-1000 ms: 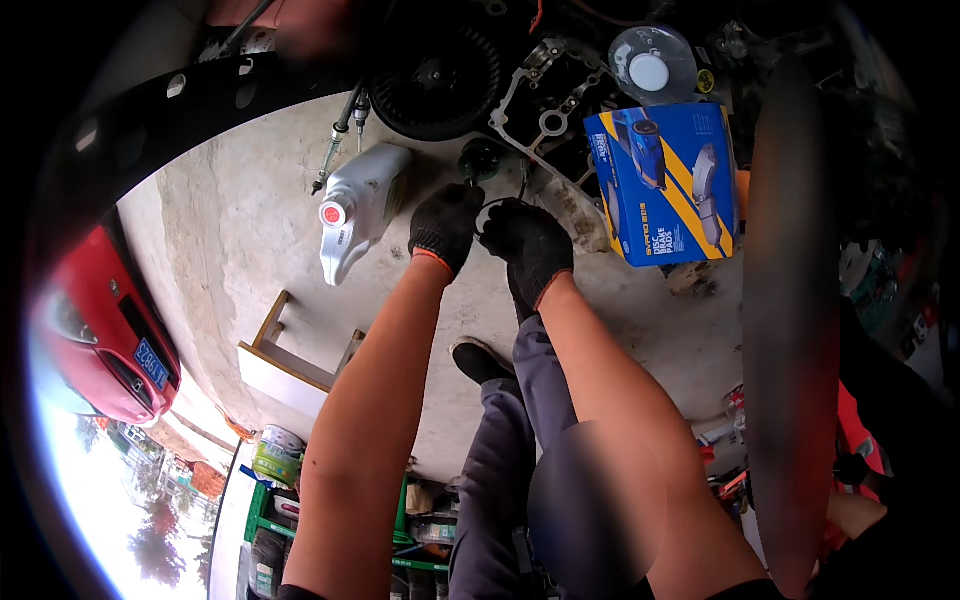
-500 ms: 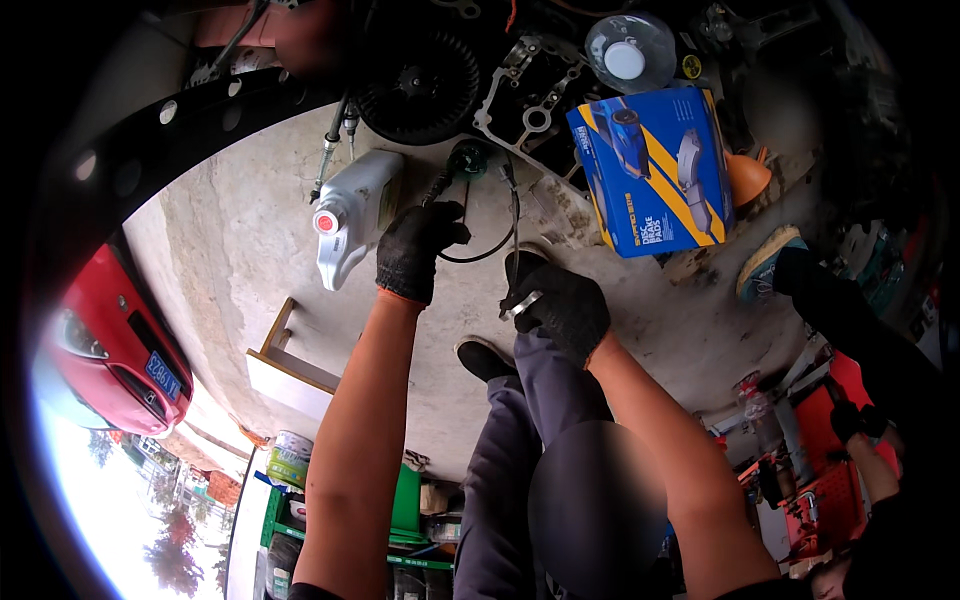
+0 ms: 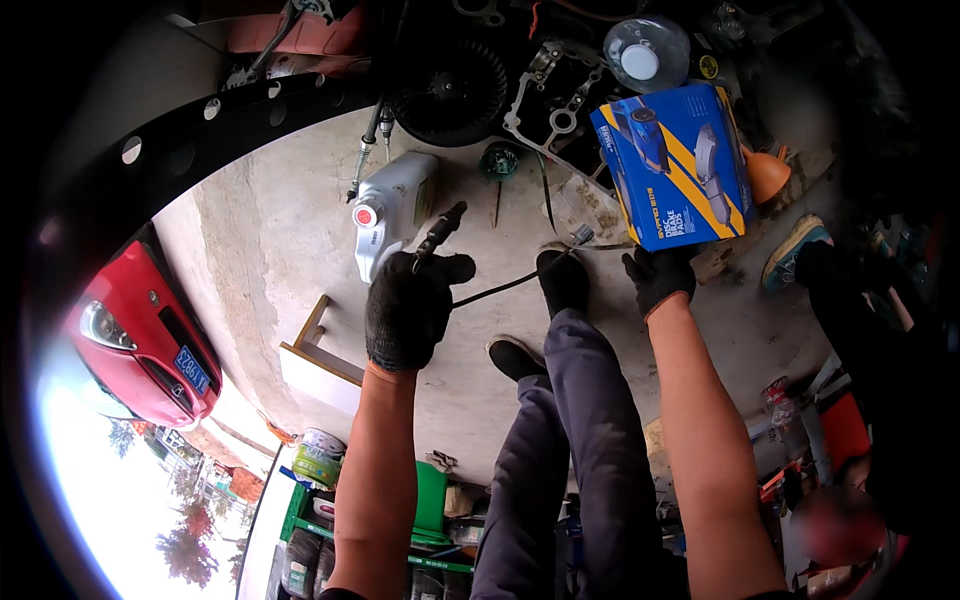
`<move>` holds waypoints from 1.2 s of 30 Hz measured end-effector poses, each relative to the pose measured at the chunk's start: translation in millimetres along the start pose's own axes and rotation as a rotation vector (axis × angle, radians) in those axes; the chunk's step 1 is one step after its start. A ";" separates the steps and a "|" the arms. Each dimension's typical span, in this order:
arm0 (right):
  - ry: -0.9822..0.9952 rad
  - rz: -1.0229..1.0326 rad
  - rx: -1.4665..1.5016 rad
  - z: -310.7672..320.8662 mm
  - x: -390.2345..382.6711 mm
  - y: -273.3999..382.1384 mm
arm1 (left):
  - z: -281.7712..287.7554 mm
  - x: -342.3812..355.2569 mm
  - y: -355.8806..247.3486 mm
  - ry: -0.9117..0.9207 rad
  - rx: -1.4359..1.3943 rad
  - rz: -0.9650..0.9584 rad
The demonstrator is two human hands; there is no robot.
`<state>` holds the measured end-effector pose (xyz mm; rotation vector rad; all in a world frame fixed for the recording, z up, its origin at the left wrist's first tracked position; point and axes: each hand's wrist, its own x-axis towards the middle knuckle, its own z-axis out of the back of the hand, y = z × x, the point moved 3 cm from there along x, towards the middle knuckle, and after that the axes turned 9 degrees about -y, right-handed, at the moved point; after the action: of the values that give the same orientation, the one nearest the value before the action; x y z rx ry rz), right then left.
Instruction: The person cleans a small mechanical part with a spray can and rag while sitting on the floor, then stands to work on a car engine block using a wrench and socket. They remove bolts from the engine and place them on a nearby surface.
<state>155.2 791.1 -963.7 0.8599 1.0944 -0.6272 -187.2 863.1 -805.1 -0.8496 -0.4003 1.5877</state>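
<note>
My left hand, in a black glove, grips a dark tubular part pointing up and right, beside a white plastic jug. A thin black cable runs from it across to a small connector and on to my right hand. That gloved hand is closed on the cable, just below the blue-and-yellow box; its fingertips are partly hidden. A small green round part with a rod lies above the cable.
A black fan wheel, metal frame, clear container and orange funnel surround the work. My feet are below. Another person's shoe is at right. A stool, red car and green shelving also show.
My hands have moved apart: left downward with the tubular part, right further right toward the box, drawing the cable across. Another person's leg has appeared at the right since a second ago.
</note>
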 end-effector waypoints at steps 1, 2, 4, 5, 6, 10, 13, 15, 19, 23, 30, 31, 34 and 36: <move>-0.065 0.003 -0.081 -8.3 1.4 -1.2 | 8.3 -5.3 -4.1 -0.043 0.066 -0.071; -0.129 0.007 -0.163 -14.9 -0.3 -3.5 | 15.1 -10.1 -6.7 0.013 0.134 -0.057; -0.096 0.058 -0.068 -24.3 8.4 -1.2 | 28.6 -17.3 -17.5 0.122 0.261 -0.030; -0.060 0.089 -0.003 -29.3 24.1 3.8 | 33.4 -21.5 -26.7 0.055 0.261 -0.156; -0.058 0.093 -0.007 -25.2 34.7 7.2 | 36.8 -27.4 -30.8 0.046 0.180 -0.051; -0.112 -0.002 -0.235 -29.5 25.9 0.7 | 81.9 -38.2 -59.2 -0.057 0.226 -0.154; -0.104 -0.030 -0.448 -16.1 23.6 -2.1 | 108.4 -58.4 -80.2 0.014 0.032 0.204; -0.022 0.049 -0.565 14.1 48.8 -0.2 | 114.3 -70.8 -90.6 0.059 -0.225 0.465; 0.108 0.173 -0.502 17.8 -31.2 15.3 | 142.9 -114.2 -130.6 0.105 -0.254 0.392; 0.612 -0.048 -0.258 16.7 -224.0 -2.6 | 190.2 -158.3 -185.1 0.144 -0.024 -0.107; 0.892 0.578 -0.982 115.9 -557.7 6.2 | 204.2 -249.9 -275.6 0.283 0.213 -0.181; 0.750 0.489 -0.921 131.2 -574.7 3.5 | 204.9 -266.9 -291.2 0.257 0.223 -0.203; 0.630 0.555 -0.768 176.9 -606.6 -5.8 | 223.4 -312.4 -337.2 0.059 0.142 -0.186; 0.624 0.588 -0.770 190.6 -645.3 7.6 | 239.5 -341.2 -364.1 0.038 0.095 -0.124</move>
<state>31.3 650.0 -317.6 0.6402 1.4000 0.5787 -102.1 663.1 -296.1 -0.7669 -0.3412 1.4627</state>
